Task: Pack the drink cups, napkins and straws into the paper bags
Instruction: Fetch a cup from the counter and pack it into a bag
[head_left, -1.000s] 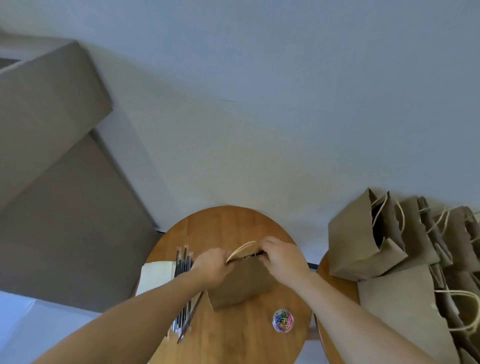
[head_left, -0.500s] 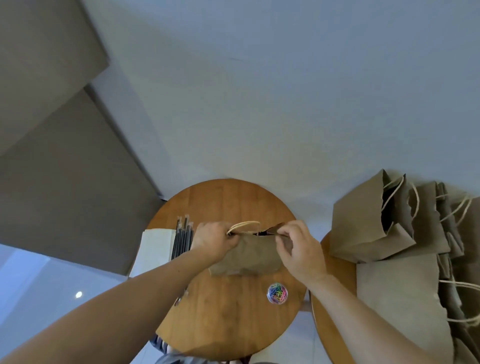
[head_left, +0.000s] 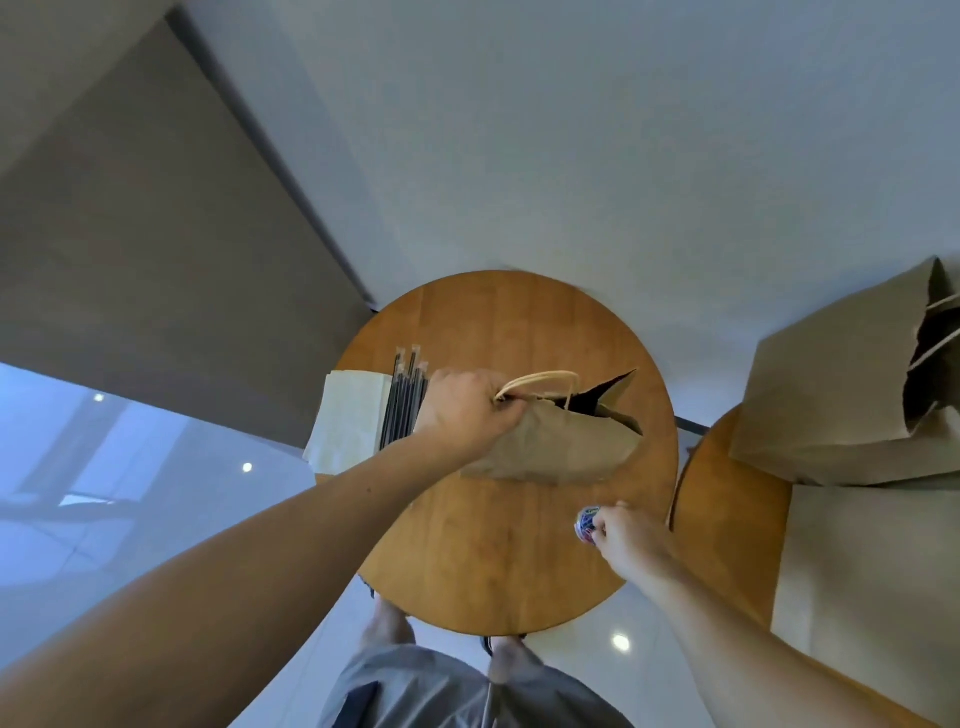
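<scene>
The left hand (head_left: 470, 410) is clenched on the mouth edge of the small brown paper bag (head_left: 550, 447), at the base of its pale twisted-cord handle (head_left: 543, 378). This bag rests on the round wooden table (head_left: 498, 561) with its mouth partly open. Its interior is dark, so the contents cannot be confirmed. The right hand (head_left: 626, 535) is at the small round container of coloured paper clips (head_left: 586, 525); whether it grasps or only touches it cannot be told. The black wrapped straws (head_left: 402, 400) and the stack of white napkins (head_left: 348, 421) lie side by side on the table, outside any bag. No drink cups are visible. Further brown paper bags (head_left: 841, 405) occupy the adjacent table (head_left: 727, 519). Judged status: packing is incomplete, with straws and napkins left to load.
</scene>
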